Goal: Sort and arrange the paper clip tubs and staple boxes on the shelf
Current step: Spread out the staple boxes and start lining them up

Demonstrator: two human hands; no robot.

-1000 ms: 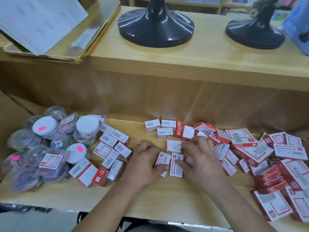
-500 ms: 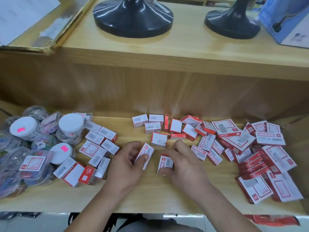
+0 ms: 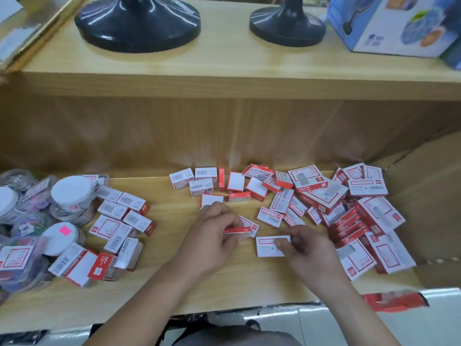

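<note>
- Wooden shelf (image 3: pixel 174 290), pale and wide, seen from above; all the stationery lies on it.
- Upper shelf (image 3: pixel 224 66) runs across the top of the view. It carries two round black bases (image 3: pixel 137 23) side by side and a blue carton (image 3: pixel 399 23) at the far right.
- Staple boxes (image 3: pixel 361 221), red and white and in mixed sizes, form a tumbled heap that fills the right end of the shelf, many lying over one another.
- Tubs (image 3: pixel 71 193) of paper clips, clear with white lids, crowd the left end. Some stand upright and some lie on their sides; one lid bears a pink sticker (image 3: pixel 65 231).
- Left group (image 3: pixel 119 221) of staple boxes lies just right of the tubs, loosely scattered, the nearest ones touching the tubs.
- Back row (image 3: pixel 203 181) of small boxes sits at the centre, near the shelf's back wall, packed close together, several with barcodes facing up.
- Left hand (image 3: pixel 212 240) is at the centre front, fingers and thumb curled, pinching a small red-edged box (image 3: pixel 237 230).
- Right hand (image 3: pixel 309 250) is just beside it, thumb and forefinger pinching the right end of a white box (image 3: pixel 270 245). Whether that box rests on the shelf or is lifted off it cannot be told.
</note>
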